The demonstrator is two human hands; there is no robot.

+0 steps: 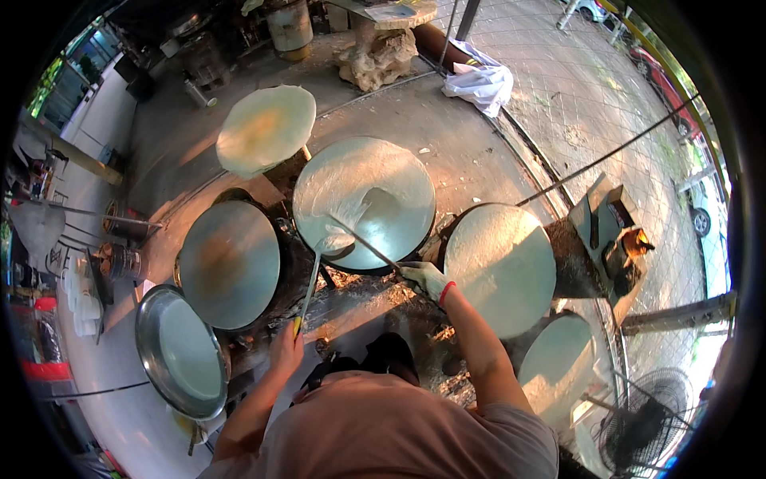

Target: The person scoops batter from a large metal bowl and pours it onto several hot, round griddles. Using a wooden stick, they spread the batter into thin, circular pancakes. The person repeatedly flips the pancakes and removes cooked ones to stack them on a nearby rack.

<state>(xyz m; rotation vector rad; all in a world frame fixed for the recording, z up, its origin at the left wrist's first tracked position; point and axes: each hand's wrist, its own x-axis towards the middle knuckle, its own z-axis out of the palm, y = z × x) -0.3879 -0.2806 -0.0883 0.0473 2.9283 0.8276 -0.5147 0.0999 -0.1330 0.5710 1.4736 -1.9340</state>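
A long-handled metal ladle is in my left hand, gripped at its handle's yellow section. The ladle's bowl, coated with pale batter, hangs over the near rim of the middle round griddle. My right hand, in a light work glove, grips a thin rod. The rod's far end meets the batter on that griddle. Batter spreads over much of the plate, leaving a bare shiny patch toward the near right. What the rod's tip looks like is hard to make out.
Batter covers the right griddle; a browned patch marks the left one. Left of me stands a steel basin of pale liquid. A thin round sheet rests beyond. A fan stands right, beside wire fencing.
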